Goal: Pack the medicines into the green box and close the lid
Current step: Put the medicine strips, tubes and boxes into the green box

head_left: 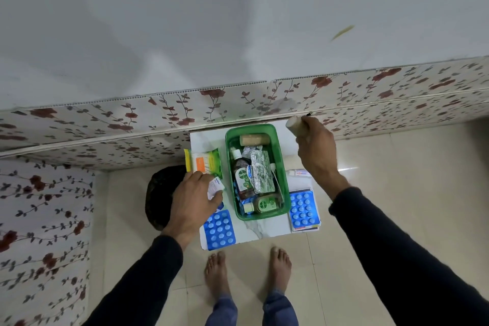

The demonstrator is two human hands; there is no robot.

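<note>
The green box (280,164) stands open on a small white marble-look table (264,230). Inside it lie a brown Dettol bottle (242,177), foil pill strips (260,172), a beige bandage roll (254,139) and a small green bottle (264,204). My right hand (316,151) is raised beyond the box's far right corner, shut on a second beige bandage roll (295,124). My left hand (194,201) rests left of the box, gripping a white medicine packet (215,185). Blue pill blisters lie at the front left (219,230) and at the right (303,209).
A green and orange carton (203,161) lies at the table's far left. A white tube (299,172) lies right of the box. A dark round object (161,193) sits on the floor left of the table. Flower-patterned panels run behind; my bare feet (248,270) stand in front.
</note>
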